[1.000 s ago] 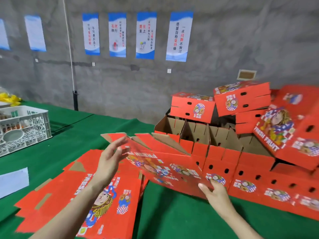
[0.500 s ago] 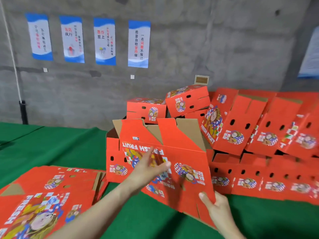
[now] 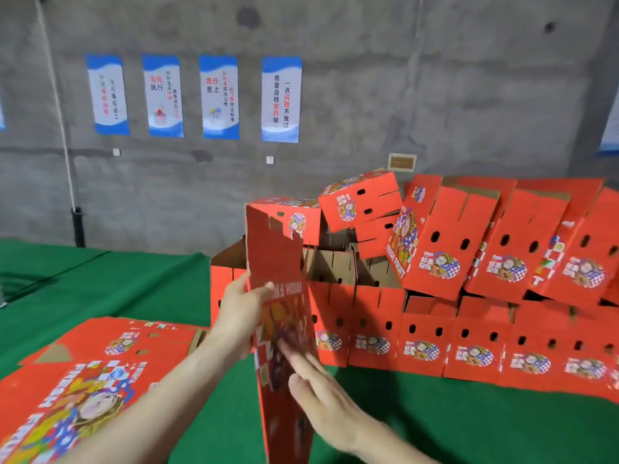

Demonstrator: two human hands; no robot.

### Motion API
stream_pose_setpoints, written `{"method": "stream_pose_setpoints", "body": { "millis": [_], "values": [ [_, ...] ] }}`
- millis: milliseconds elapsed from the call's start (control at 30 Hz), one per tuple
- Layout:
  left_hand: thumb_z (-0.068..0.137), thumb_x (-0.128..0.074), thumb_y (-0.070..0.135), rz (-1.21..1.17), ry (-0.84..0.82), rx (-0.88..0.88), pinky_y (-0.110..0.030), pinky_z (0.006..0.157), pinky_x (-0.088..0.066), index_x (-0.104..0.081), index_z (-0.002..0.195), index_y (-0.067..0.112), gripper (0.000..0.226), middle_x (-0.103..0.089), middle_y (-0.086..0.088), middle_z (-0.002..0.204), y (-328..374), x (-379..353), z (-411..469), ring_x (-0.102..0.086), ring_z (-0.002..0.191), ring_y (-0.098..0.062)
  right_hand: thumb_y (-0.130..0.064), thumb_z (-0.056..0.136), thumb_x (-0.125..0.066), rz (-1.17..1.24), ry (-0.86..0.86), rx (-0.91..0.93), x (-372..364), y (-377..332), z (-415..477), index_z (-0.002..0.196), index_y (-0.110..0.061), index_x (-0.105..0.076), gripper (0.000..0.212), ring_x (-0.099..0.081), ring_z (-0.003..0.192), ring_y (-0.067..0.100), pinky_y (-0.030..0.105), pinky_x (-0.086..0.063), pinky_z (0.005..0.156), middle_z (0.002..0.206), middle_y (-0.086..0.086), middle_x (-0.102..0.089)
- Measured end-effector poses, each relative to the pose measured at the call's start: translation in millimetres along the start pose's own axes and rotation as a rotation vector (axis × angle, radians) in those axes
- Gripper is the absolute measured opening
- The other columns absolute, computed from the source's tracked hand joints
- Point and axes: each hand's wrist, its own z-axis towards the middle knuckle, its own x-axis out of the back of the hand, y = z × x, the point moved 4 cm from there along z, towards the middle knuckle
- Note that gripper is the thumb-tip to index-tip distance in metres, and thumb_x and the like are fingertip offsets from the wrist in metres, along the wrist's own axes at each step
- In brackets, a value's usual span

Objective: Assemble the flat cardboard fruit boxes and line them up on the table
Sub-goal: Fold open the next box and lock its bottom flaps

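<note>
A flat red cardboard fruit box stands on edge, almost end-on to me, over the green table. My left hand grips its left face, thumb curled over the near edge. My right hand lies with straight fingers pressed against its right face, low down. A stack of flat red boxes lies at the lower left. Behind stands a row of assembled red boxes with open tops, and more red boxes lean or are piled on them.
A grey concrete wall with several blue-and-white posters runs behind the table. A dark pipe stands at the left by the wall. Green cloth shows between the flat stack and the box row.
The flat box has swung from facing me broadside to standing edge-on. My left hand moved to its left face and my right hand rose from the bottom corner onto its right face.
</note>
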Motion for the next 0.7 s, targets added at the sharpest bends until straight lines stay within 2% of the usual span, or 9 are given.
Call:
{"method": "stream_pose_setpoints", "body": {
  "millis": [67,167,233,367,433,500,567,633,700],
  "values": [
    [0.094,-0.051,0.001,0.011,0.038,-0.019,-0.033,0.055,-0.056,-0.066,0.087,0.011,0.019,-0.073,-0.008,0.072,7,22,-3,-0.070,0.062,-0.024,-0.041,0.102,-0.034,0.000,0.029,-0.057,20,8,16,0.151,-0.037,-0.018,0.051,0.001,0.143,-0.004,0.025,-0.005,0.118,0.154,-0.026,-0.001],
    [0.093,-0.054,0.005,0.008,0.043,-0.060,-0.033,0.051,-0.056,-0.065,0.091,0.007,0.011,-0.074,-0.014,0.077,19,53,-8,-0.071,0.065,-0.030,-0.026,0.101,-0.043,-0.058,0.102,-0.077,52,15,39,0.152,-0.025,-0.020,0.056,-0.014,0.144,0.004,0.034,-0.019,0.119,0.159,-0.011,-0.013],
    [0.092,-0.056,0.008,0.020,0.001,-0.101,-0.034,0.051,-0.056,-0.067,0.092,0.009,0.011,-0.073,-0.017,0.082,29,69,-11,-0.071,0.068,-0.034,-0.023,0.101,-0.045,-0.084,0.142,-0.086,72,19,51,0.152,-0.021,-0.022,0.056,-0.022,0.143,0.010,0.033,-0.022,0.118,0.158,-0.006,-0.019],
    [0.081,-0.061,0.016,0.009,-0.211,-0.135,-0.040,0.059,-0.058,-0.071,0.095,0.023,0.019,-0.072,-0.020,0.094,38,75,-15,-0.071,0.077,-0.038,-0.025,0.099,-0.049,-0.143,0.195,-0.140,103,25,68,0.151,-0.019,-0.024,0.057,-0.043,0.130,0.016,0.028,-0.034,0.108,0.154,-0.001,-0.026],
    [0.080,-0.061,0.015,-0.008,-0.284,-0.143,-0.042,0.061,-0.058,-0.070,0.102,0.027,0.027,-0.071,-0.021,0.098,36,71,-14,-0.071,0.079,-0.038,-0.029,0.097,-0.053,-0.150,0.272,-0.174,118,28,71,0.149,-0.016,-0.028,0.059,-0.054,0.115,0.016,0.033,-0.042,0.103,0.148,0.002,-0.034],
    [0.080,-0.059,0.013,-0.024,-0.300,-0.166,-0.044,0.063,-0.059,-0.068,0.107,0.029,0.032,-0.070,-0.021,0.101,31,68,-10,-0.071,0.080,-0.037,-0.033,0.093,-0.059,-0.079,0.378,-0.230,133,36,68,0.146,-0.014,-0.032,0.062,-0.055,0.112,0.018,0.037,-0.047,0.097,0.139,0.003,-0.044],
    [0.082,-0.059,0.012,-0.055,-0.317,-0.171,-0.045,0.067,-0.059,-0.065,0.113,0.029,0.036,-0.069,-0.022,0.105,23,65,-3,-0.070,0.083,-0.037,-0.039,0.091,-0.061,-0.012,0.438,-0.277,148,43,62,0.138,-0.014,-0.041,0.056,-0.060,0.098,0.016,0.033,-0.051,0.081,0.123,0.001,-0.056],
    [0.083,-0.058,0.011,-0.087,-0.343,-0.157,-0.046,0.069,-0.059,-0.062,0.118,0.027,0.039,-0.068,-0.022,0.108,14,61,5,-0.069,0.086,-0.037,-0.042,0.092,-0.058,-0.032,0.371,-0.292,158,46,55,0.121,-0.015,-0.050,0.040,-0.060,0.067,0.011,0.023,-0.045,0.056,0.096,0.002,-0.064],
    [0.083,-0.058,0.011,-0.113,-0.357,-0.138,-0.046,0.071,-0.058,-0.061,0.120,0.027,0.040,-0.068,-0.021,0.108,3,56,14,-0.069,0.086,-0.036,-0.042,0.095,-0.052,-0.078,0.272,-0.299,165,49,49,0.106,-0.018,-0.050,0.027,-0.061,0.054,0.011,0.020,-0.039,0.044,0.086,-0.001,-0.065]
  ]
}}
